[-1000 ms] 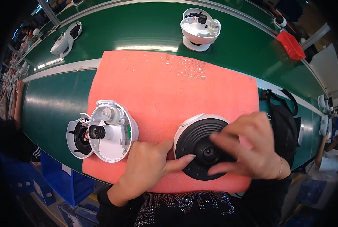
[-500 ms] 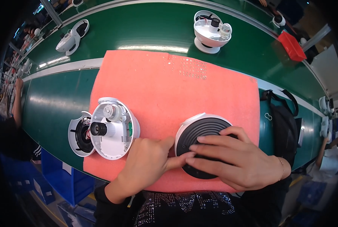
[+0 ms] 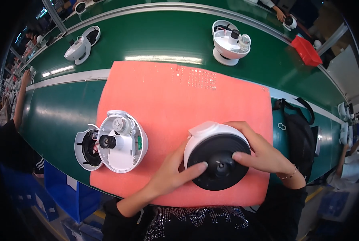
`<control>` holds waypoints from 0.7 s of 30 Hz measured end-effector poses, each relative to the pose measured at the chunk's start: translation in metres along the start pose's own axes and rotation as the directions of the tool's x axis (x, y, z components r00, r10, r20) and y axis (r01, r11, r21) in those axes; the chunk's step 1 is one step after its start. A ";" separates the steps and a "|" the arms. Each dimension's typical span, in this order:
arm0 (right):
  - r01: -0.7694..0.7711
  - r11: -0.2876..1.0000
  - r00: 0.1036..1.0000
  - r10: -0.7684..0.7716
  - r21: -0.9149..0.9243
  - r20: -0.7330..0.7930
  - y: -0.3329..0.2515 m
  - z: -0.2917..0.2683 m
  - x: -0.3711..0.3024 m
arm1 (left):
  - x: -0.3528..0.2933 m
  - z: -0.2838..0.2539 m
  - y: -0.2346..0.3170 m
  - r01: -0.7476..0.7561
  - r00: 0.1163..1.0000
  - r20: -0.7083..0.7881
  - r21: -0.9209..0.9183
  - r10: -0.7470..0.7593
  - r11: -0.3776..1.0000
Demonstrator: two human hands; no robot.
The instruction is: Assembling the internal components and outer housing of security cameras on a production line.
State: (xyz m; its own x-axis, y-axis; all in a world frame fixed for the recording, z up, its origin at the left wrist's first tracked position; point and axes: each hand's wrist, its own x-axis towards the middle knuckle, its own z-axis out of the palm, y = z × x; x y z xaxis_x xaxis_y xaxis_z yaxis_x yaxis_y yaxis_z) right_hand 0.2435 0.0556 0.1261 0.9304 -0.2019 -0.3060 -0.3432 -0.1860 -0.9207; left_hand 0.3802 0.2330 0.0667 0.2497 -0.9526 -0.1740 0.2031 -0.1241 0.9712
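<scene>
My left hand (image 3: 173, 174) and my right hand (image 3: 263, 152) grip a round white housing (image 3: 217, 130) from both sides, thumbs on its smooth black front (image 3: 215, 178). A raised round piece sits in the middle of that front. The housing is at the right of a pink foam mat (image 3: 163, 92); whether it touches the mat I cannot tell. On the mat's left lies an opened white shell (image 3: 121, 156) with a black lens barrel (image 3: 107, 141), a round metal motor and a green circuit board. Red wires run to a white cover (image 3: 85, 154) with a black inside beside it.
Small shiny screws (image 3: 203, 79) lie in rows on the far part of the mat. Opened white units (image 3: 231, 40) stand on the green bench beyond. A red bin (image 3: 306, 51) and a black bag (image 3: 302, 136) are at the right. Co-workers' hands show at both sides.
The housing has been turned: a ridged black face showed before, now a smooth one with a raised centre. My right hand has moved from across the face to the right side.
</scene>
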 end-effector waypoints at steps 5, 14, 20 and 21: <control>0.281 0.957 0.925 -0.289 -0.067 -0.247 -0.007 0.003 0.008 | 0.009 0.009 0.024 -0.382 0.898 -0.076 0.352 0.433 0.855; 0.482 0.875 0.823 -0.469 -0.043 -0.320 -0.011 -0.011 0.035 | 0.031 -0.001 0.044 -0.435 0.843 -0.152 0.372 0.516 0.820; 0.506 0.862 0.829 -0.476 0.031 -0.293 -0.009 0.010 0.042 | 0.052 -0.011 0.012 -0.458 0.885 -0.325 -0.472 0.335 0.753; 0.506 0.862 0.816 -0.466 0.034 -0.341 -0.010 0.016 0.045 | 0.059 -0.010 0.007 -0.394 0.916 -0.311 -0.581 0.254 0.712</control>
State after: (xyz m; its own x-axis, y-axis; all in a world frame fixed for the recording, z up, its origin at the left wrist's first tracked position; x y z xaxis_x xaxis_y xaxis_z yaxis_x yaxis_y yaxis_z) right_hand 0.2911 0.0635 0.1179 0.8757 -0.4056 0.2619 0.1797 -0.2298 -0.9565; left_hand 0.4058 0.1782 0.0617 0.5746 -0.8176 0.0366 0.5962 0.4488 0.6657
